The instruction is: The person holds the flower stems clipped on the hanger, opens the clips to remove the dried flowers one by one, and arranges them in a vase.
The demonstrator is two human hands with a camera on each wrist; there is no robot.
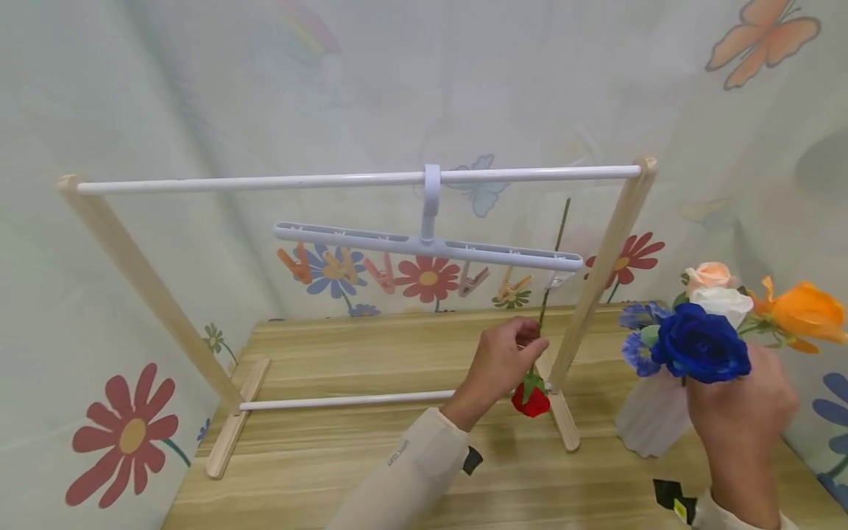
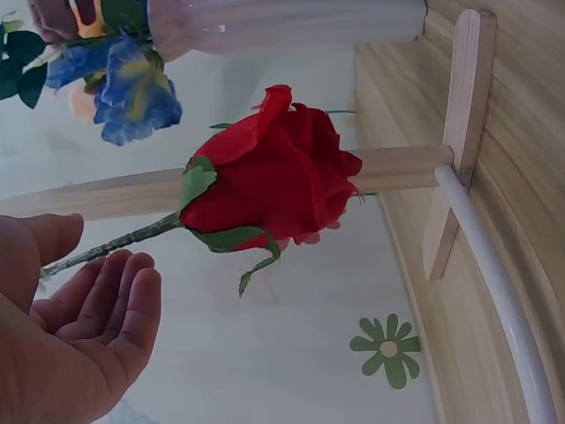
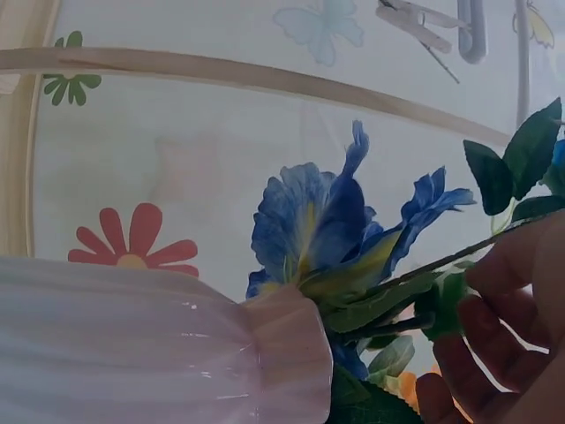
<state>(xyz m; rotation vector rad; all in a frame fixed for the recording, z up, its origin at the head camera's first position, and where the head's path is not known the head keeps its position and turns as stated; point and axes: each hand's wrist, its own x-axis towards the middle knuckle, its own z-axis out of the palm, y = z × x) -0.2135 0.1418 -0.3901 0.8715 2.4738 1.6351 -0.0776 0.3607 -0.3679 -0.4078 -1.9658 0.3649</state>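
A red rose [image 1: 531, 398] hangs head down, its stem caught in a white clip [image 1: 558, 280] at the right end of the pale hanger [image 1: 371, 241]. My left hand [image 1: 506, 357] is cupped loosely around that stem just above the bloom. In the left wrist view, a gap shows between thumb and fingers where the stem [image 2: 132, 237] passes. My right hand [image 1: 745, 401] is blurred in the head view, under a dark blue rose [image 1: 702, 344]. In the right wrist view its fingers [image 3: 503, 265] curl at a thin stem above the vase [image 3: 291, 353].
Peach [image 1: 710, 275], white [image 1: 722, 303] and orange [image 1: 810, 311] flowers and a blue iris [image 3: 309, 225] crowd the vase. The hanger hooks over the rack's white top bar [image 1: 265, 182]; several other clips hang along it. A wooden post [image 1: 599, 276] stands beside the left hand.
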